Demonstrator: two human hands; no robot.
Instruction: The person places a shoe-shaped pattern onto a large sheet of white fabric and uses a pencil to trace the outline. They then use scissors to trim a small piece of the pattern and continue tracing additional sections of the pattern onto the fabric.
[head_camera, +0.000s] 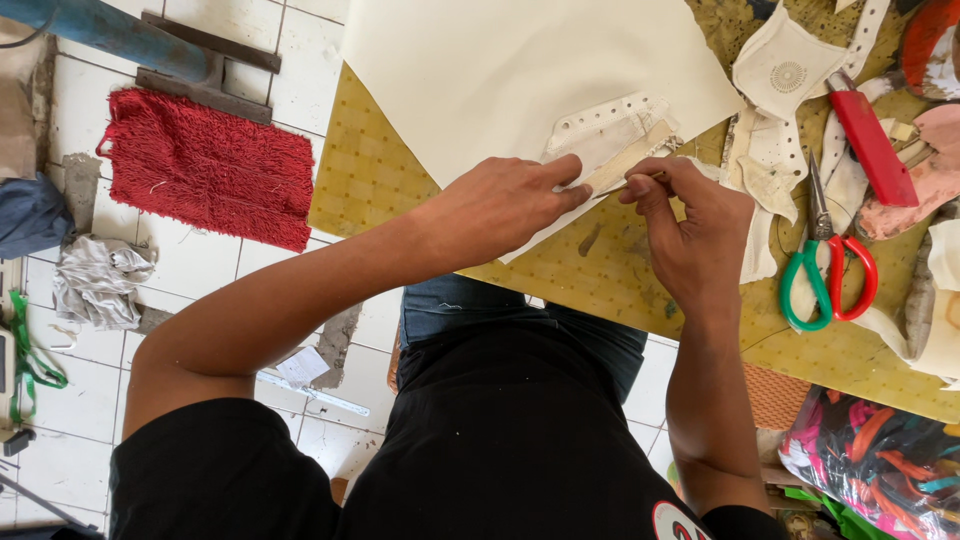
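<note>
Left hand (500, 205) presses flat, fingers together, on the perforated template (610, 135) atop the cream sheet (500, 70) near the table's (600, 265) front edge; right hand (690, 225) pinches what looks like a pen (640, 182) against it. Scissors (825, 265) lie rightward.

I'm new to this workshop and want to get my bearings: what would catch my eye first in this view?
Probably the two hands at the centre: the left hand presses a perforated template onto a big cream sheet, while the right hand holds a thin pen-like tool at its edge. To the right on the yellow table lie scissors with one green and one red handle; a red mat sits on the tiled floor, left.
</note>
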